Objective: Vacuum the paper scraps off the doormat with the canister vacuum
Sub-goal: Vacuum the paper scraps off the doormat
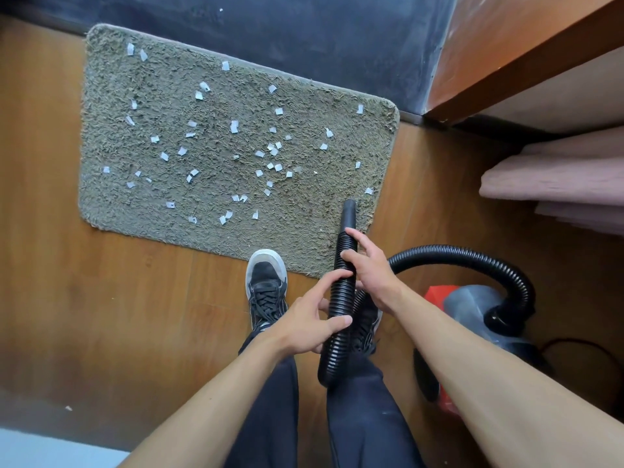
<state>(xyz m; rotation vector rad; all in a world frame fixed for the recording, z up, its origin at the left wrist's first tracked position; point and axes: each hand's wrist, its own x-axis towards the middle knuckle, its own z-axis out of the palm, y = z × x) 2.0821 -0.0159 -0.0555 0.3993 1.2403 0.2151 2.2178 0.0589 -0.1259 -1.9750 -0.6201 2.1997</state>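
Left hand (304, 322) and right hand (374, 268) grip the vacuum hose (341, 288), nozzle (349, 214) at the doormat (304, 217) corner; next, sweep across the paper scraps (234, 126).

Nothing written can be read here. The canister vacuum (472, 305), at about four o'clock, shows grey and red casing, half hidden and perhaps too blurred for any badge to be made out. The black shoe (266, 285), near seven o'clock, shows no legible mark.
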